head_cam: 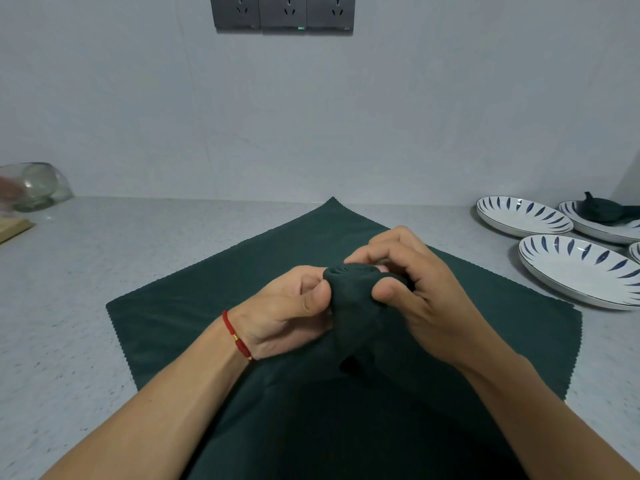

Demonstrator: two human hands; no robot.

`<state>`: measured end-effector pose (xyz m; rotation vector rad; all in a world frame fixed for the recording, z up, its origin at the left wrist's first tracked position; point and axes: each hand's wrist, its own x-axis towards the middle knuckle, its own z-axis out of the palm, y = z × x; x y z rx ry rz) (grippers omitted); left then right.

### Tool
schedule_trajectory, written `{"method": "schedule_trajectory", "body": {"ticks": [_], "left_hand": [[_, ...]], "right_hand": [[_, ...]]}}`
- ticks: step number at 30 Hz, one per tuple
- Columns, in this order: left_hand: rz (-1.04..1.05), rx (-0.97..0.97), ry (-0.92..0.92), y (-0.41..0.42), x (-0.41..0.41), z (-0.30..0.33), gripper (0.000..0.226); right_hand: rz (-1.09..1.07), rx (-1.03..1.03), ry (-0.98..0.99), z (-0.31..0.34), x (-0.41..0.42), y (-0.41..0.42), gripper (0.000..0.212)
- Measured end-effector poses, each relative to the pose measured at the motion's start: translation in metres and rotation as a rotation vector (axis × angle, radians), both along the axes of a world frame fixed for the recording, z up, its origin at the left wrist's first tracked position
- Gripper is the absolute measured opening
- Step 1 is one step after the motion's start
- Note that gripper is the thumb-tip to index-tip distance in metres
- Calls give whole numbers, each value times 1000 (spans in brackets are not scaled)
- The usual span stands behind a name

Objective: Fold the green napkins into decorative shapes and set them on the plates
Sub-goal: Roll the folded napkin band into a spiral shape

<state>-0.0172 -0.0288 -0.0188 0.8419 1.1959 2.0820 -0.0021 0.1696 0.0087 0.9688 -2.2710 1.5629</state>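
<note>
Forearms enter from 6 o'clock, a red cord bracelet [237, 336] on the left wrist. Left hand [287, 310] and right hand [420, 289] meet over the centre of the view, both pinching one rolled green napkin [353, 299]. Left thumb and curled fingers grip its side; right thumb presses the front while the right fingers curl over the coiled top. Judgement: the grip keeps the roll tight so the bud-like shape does not unwind during shaping.

Beneath the hands, a second green napkin [207, 306] lies spread flat on the grey tabletop [69, 289], one corner pointing to 12 o'clock; probably a work mat or the next piece to fold.

At 3 o'clock, blue-leaf-pattern plates are grouped: a near plate [581, 271] and a far plate [519, 214], both bare, and a third plate [595, 226] already carrying a folded napkin [602, 209]. Task judged partly done.

At 9 o'clock, a glass jar [38, 185] lies tipped on its side. Wall sockets [282, 12] at 12 o'clock.
</note>
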Motion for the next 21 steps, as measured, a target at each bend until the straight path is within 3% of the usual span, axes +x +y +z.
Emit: {"method": "schedule_trajectory", "body": {"ticks": [5,9,13,18,21], "left_hand": [[99,13,-6,-2,-3,2,81],[169,21,-35,-2,-6,-1,75],[155,-8,-23,-1,-6,0,76],[123,-6,13,-3,-5,0,68],[359,-95,85,4,-1,2,45]], "right_hand": [[-49,75,-1,-2,-4,3,57],[-71,29,-36,-6,-4,4,48],[-73,25,-96,-8,-3,6,57],[-137,134,152,-8,-1,0,61],[-259,131,308,-11,-3,1,54]]}}
